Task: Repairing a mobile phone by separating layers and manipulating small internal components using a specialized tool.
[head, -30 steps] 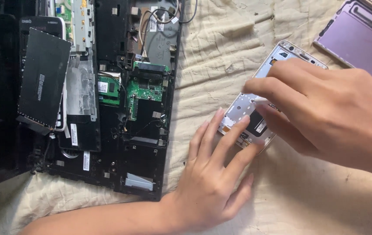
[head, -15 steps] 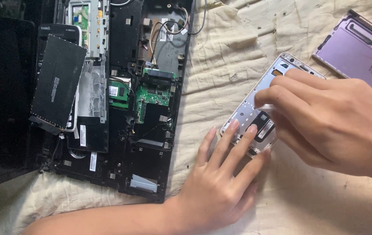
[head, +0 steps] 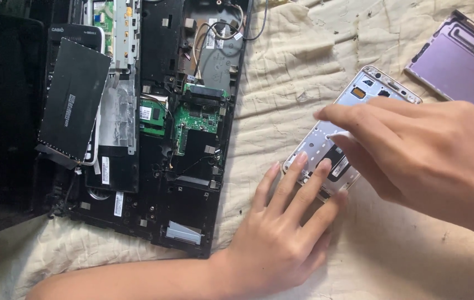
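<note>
The opened phone frame (head: 353,119) is pinned on the cream cloth (head: 281,72) by the spread fingers of the left hand (head: 281,239), nothing being grasped. It is touched from above by the right hand (head: 414,150), whose grip cannot be told. A dismantled laptop (head: 187,139) is seen alongside.

There is a single view, from a camera worn on the person's head, looking almost straight down and close in on the work. The left hand (head: 281,239) enters from the bottom edge, the right hand (head: 414,150) from the right edge. A wrinkled cream cloth (head: 281,72) fills most of the frame — an opened laptop (head: 187,139) sits on the left, cut off at the top, and a purple phone cover (head: 462,61) is clipped by the upper right corner.
</note>
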